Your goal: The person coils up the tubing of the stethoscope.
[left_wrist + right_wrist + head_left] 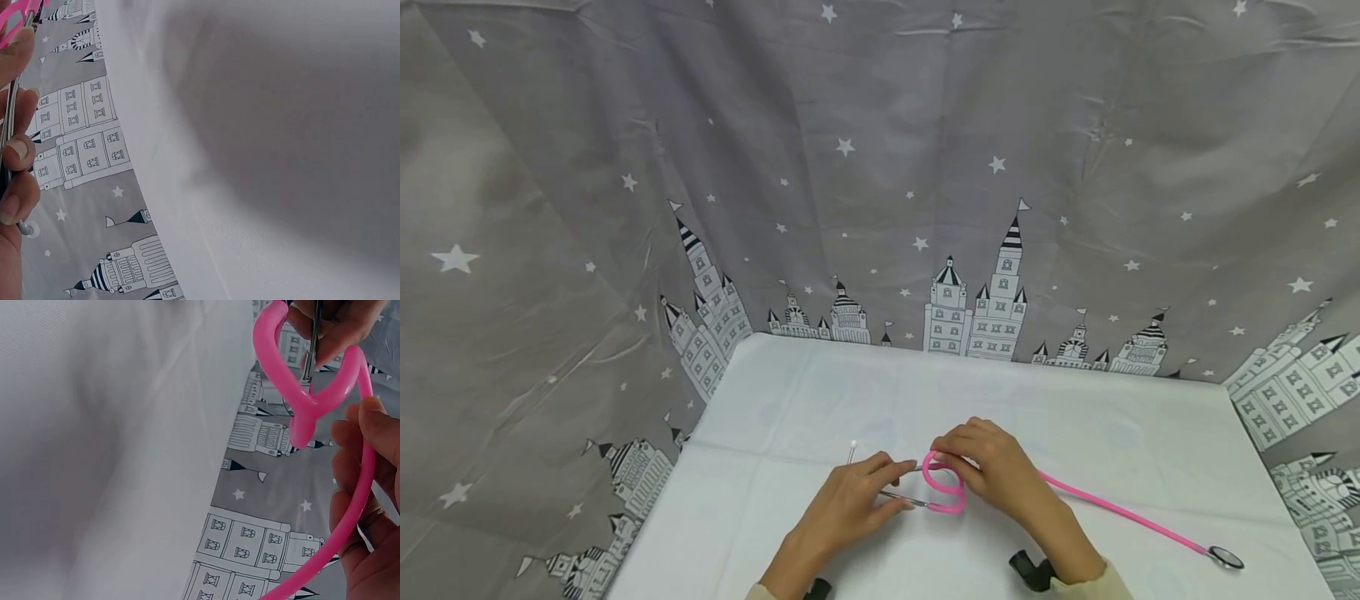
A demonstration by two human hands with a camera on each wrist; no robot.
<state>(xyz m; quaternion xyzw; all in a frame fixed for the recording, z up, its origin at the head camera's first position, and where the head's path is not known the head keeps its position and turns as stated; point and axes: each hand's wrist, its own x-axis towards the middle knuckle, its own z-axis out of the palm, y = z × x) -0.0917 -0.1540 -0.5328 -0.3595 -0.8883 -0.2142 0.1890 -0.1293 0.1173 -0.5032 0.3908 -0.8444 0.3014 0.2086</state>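
Observation:
A stethoscope with pink tubing [1120, 510] is held between both hands above the white table. My left hand [856, 498] grips its metal ear tubes [904, 499], and a white ear tip [853, 445] pokes out beyond that hand. My right hand [992, 468] pinches the tubing close to the Y-shaped fork [306, 406], where the pink tube bends into a loop. From there the tubing trails off to the right, ending at the round chest piece [1225, 557] on the table. In the left wrist view, fingers [19, 153] curl round the metal tubes.
The white cloth-covered table [790, 392] spreads beneath the hands. A grey curtain [880, 108] printed with stars and castles stands behind it and along both sides. Black wrist straps [1032, 571] show by the forearms.

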